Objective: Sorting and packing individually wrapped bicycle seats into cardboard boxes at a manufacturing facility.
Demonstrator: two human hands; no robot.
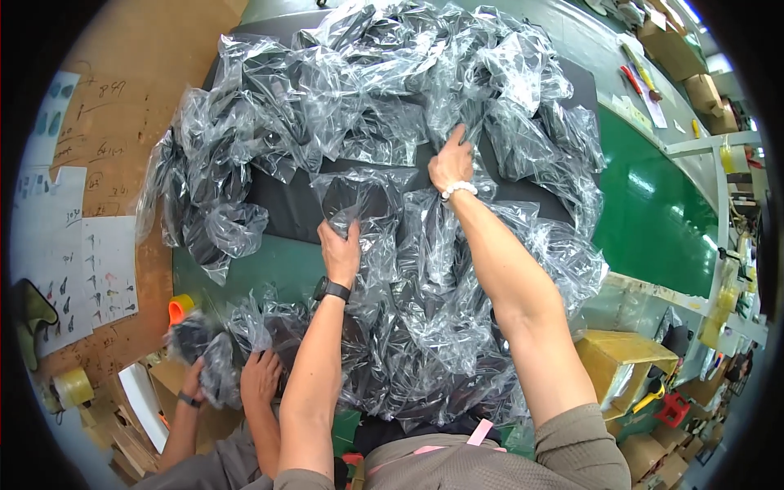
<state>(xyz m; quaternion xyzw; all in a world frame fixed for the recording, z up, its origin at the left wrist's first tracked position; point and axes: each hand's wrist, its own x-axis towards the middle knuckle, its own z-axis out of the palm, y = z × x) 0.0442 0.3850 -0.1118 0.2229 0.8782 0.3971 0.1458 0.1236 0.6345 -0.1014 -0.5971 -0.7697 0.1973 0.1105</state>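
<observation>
My left hand (339,251), with a black watch at the wrist, is closed on the near edge of a clear plastic bag (357,202) that has a dark piece inside. Farther forward and to the right, my right hand (452,163) wears a white bead bracelet. Its fingers stretch out against another clear bag (452,102), part of the heap. Many bagged dark pieces (343,77) lie piled around both hands, over a flat dark grey sheet (282,204). More crumpled bags (433,327) spread between my forearms. The exact shape of the bagged pieces is hidden by glare and folds.
At lower left, another person's hands (260,377) handle a bagged dark piece (214,359). An orange tape roll (180,308) sits near them. A brown board with paper sheets (110,269) stands left. To the right are a green surface (653,216) and a yellowish box (616,363).
</observation>
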